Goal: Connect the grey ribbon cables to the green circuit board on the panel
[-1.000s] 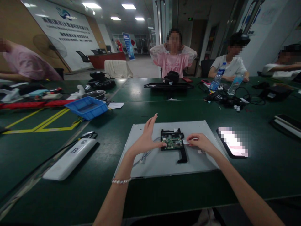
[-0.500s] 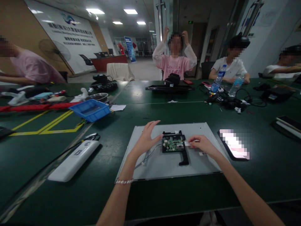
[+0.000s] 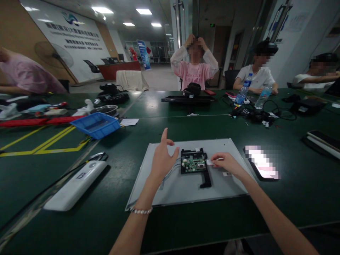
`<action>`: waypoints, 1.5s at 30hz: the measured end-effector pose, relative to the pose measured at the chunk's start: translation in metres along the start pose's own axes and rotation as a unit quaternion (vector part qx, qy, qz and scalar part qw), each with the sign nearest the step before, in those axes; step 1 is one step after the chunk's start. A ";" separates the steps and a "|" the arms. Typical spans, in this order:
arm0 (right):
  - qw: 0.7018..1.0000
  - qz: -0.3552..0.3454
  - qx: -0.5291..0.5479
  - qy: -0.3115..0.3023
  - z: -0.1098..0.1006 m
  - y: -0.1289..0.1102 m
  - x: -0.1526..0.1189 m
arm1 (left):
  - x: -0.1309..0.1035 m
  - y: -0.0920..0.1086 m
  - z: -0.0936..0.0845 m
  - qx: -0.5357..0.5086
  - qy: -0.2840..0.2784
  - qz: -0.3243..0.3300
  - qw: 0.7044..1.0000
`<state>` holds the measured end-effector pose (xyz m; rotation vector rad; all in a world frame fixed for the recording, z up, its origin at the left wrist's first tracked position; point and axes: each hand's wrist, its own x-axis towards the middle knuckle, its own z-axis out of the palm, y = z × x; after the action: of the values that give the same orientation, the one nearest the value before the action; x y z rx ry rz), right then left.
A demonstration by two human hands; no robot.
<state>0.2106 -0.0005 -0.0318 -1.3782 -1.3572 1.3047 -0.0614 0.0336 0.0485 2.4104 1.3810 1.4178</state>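
Observation:
A green circuit board (image 3: pixel 193 163) sits in a black plastic bracket (image 3: pixel 205 180) on a pale flat panel (image 3: pixel 175 196). My right hand (image 3: pixel 227 163) is at the bracket's right edge, thumb and fingers pinched on a small white piece (image 3: pixel 209 162), perhaps tape or a ribbon cable. On the other side my left hand (image 3: pixel 162 157) hovers over the panel, index finger raised and thumb apart, holding nothing. Thin grey cables (image 3: pixel 170 172) run from the board's left side and pass partly behind that hand. A small white label (image 3: pixel 227 174) lies on the panel below my right fingers.
A phone (image 3: pixel 261 163) lies right of the panel, a white power bank (image 3: pixel 77 186) with a cable to the left. Farther back are a blue tray (image 3: pixel 97 125), a dark flat device (image 3: pixel 188 99) and water bottles (image 3: pixel 263 96). Several people sit around the green table.
My left hand has turned and its index finger now points up, the other fingers more curled. My right hand keeps its pinch in place. The person opposite has brought both hands together at the head.

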 end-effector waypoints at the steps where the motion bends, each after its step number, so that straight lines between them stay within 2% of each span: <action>1: 1.000 -0.002 0.001 0.000 0.000 0.000 0.000 | 0.000 -0.001 0.001 -0.004 -0.015 -0.005 1.000; 5: 1.000 -0.004 -0.004 0.004 0.000 0.000 -0.001 | -0.002 -0.010 0.004 -0.018 0.012 -0.030 0.999; 7: 1.000 -0.003 -0.009 0.001 0.001 0.001 -0.001 | -0.004 -0.015 0.009 0.013 -0.038 -0.034 0.999; 10: 1.000 -0.003 -0.018 -0.001 0.001 0.002 -0.001 | -0.010 -0.014 0.020 0.095 -0.148 0.007 0.984; 18: 0.999 -0.030 -0.011 0.014 0.006 0.002 0.000 | -0.037 0.043 0.054 0.063 -0.249 0.188 0.948; 23: 0.998 -0.044 -0.043 0.030 0.008 0.003 0.002 | -0.046 0.048 0.062 0.065 -0.261 0.181 0.946; 27: 0.994 -0.085 -0.061 0.020 0.006 0.004 0.002 | -0.047 0.045 0.062 0.052 -0.263 0.166 0.949; 32: 0.995 -0.076 -0.068 0.003 0.005 0.006 0.001 | -0.048 0.045 0.061 0.047 -0.267 0.168 0.948; 40: 0.988 -0.118 -0.095 -0.001 0.010 0.008 0.002 | -0.048 0.043 0.062 0.034 -0.299 0.156 0.941; 45: 0.965 -0.173 -0.195 0.034 0.013 0.000 -0.004 | -0.047 0.041 0.064 0.028 -0.302 0.163 0.939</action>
<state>0.1981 -0.0058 -0.0336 -1.3419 -1.7783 0.7792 0.0028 0.0004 -0.0039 2.8512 0.9099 0.5561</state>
